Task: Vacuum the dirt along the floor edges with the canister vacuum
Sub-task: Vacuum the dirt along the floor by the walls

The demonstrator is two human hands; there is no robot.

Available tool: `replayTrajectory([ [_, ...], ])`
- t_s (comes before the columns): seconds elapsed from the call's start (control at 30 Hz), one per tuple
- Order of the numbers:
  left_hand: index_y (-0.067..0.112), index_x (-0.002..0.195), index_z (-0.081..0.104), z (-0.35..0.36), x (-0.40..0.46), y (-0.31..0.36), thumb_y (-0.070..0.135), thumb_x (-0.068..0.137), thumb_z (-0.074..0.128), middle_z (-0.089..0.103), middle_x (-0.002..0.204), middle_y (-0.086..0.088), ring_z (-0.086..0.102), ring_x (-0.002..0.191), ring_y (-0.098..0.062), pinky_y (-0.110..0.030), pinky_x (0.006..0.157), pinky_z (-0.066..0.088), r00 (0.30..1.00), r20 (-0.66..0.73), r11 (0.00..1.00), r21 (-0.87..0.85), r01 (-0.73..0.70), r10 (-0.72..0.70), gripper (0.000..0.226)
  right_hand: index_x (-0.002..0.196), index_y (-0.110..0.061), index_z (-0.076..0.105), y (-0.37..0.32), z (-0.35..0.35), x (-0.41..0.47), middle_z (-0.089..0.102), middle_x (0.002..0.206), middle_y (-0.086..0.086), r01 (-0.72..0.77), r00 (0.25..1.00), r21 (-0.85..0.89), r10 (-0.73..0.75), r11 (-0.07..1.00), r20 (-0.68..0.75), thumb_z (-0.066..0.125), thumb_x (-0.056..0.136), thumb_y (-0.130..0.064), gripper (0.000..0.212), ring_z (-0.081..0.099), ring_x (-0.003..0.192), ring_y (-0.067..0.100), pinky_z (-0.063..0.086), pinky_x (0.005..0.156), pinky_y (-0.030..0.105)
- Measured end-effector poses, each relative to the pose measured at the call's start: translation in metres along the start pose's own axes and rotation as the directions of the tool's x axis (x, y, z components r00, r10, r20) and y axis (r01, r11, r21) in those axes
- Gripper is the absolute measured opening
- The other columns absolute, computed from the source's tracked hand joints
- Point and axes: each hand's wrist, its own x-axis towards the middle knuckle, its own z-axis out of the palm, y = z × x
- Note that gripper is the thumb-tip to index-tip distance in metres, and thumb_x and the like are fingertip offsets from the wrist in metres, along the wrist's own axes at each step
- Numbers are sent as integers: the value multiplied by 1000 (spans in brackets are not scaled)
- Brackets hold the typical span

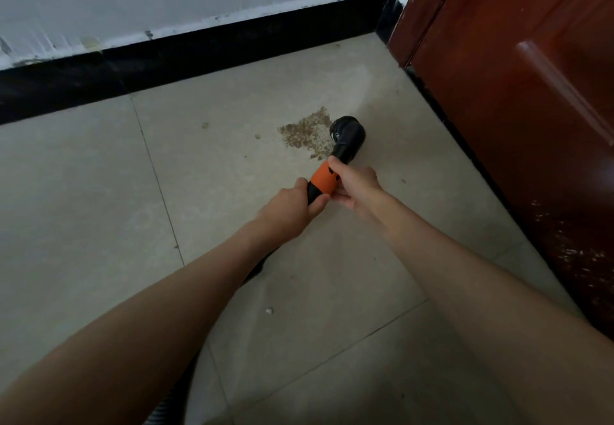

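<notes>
Sweeping step under way, head view: left hand (289,207) and right hand (355,189) both curl round the vacuum wand (324,181) at its orange collar. Black nozzle (347,134) sits on the tile, touching the right edge of the dirt patch (307,132), near the door (518,92). Next, likely: draw the nozzle left across the patch, keeping it low.

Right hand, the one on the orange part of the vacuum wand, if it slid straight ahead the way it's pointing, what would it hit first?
Probably the black nozzle: the right hand grips the orange collar, and the wand runs forward to it. Beyond lies the dirt patch.
</notes>
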Motion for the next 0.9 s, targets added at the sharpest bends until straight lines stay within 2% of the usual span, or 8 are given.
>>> replayTrajectory([
  [0.1,6,103,42,-8,6,-4,42,97,44,53,82,-12,52,68,-29,-34,61,38,999,-29,1000,-15,26,-26,37,126,2,53,-6,13,1,60,122,19,63,998,-56,-61,996,29,64,92,-23,44,61,109,32,57,79,42],
  [0.23,3,107,44,-17,16,-9,42,97,44,60,95,-19,56,68,-29,-37,66,46,999,-14,997,-66,46,-47,40,126,3,52,-17,28,10,58,120,18,110,994,-136,-109,985,14,61,93,-23,43,60,108,32,56,85,46],
  [0.37,3,110,44,-21,34,-6,42,97,44,61,99,-20,52,60,-24,-33,62,40,998,-38,998,-49,45,-47,41,121,-1,55,-25,35,25,59,108,13,139,989,-193,-146,971,-20,57,94,-25,36,62,104,32,55,87,48],
  [0.43,2,112,45,-21,42,-4,42,97,43,61,101,-21,57,74,-32,-32,62,38,998,-52,999,-25,46,-48,43,120,0,54,-31,35,32,58,107,13,148,987,-222,-159,964,-31,56,94,-25,36,61,105,33,54,88,48],
  [0.5,2,113,45,-20,47,-4,42,97,44,61,103,-21,58,84,-34,-33,62,35,996,-77,999,-19,47,-48,43,118,0,54,-35,35,38,59,108,13,150,988,-218,-156,964,-11,56,94,-24,33,62,104,32,54,88,47],
  [0.63,3,110,46,-24,48,-8,43,97,44,61,101,-21,56,77,-32,-34,63,38,994,-93,997,-60,57,-62,42,106,-5,54,-38,37,39,59,101,12,144,989,-136,-137,980,60,58,95,-21,20,61,93,27,55,75,37],
  [0.73,3,104,51,-34,48,-14,45,96,45,63,96,-19,63,81,-34,-34,69,46,987,-122,984,-161,83,-103,43,105,-6,56,-35,38,30,61,96,14,134,985,-48,-127,990,115,56,97,-27,22,63,87,26,54,67,30],
  [0.9,13,75,48,-69,49,-16,41,97,44,54,65,-5,53,48,-17,-23,47,44,951,-210,790,-611,52,-225,36,115,5,54,-12,31,-5,55,73,12,46,955,15,-49,999,291,46,102,-17,27,51,62,19,45,57,23],
])
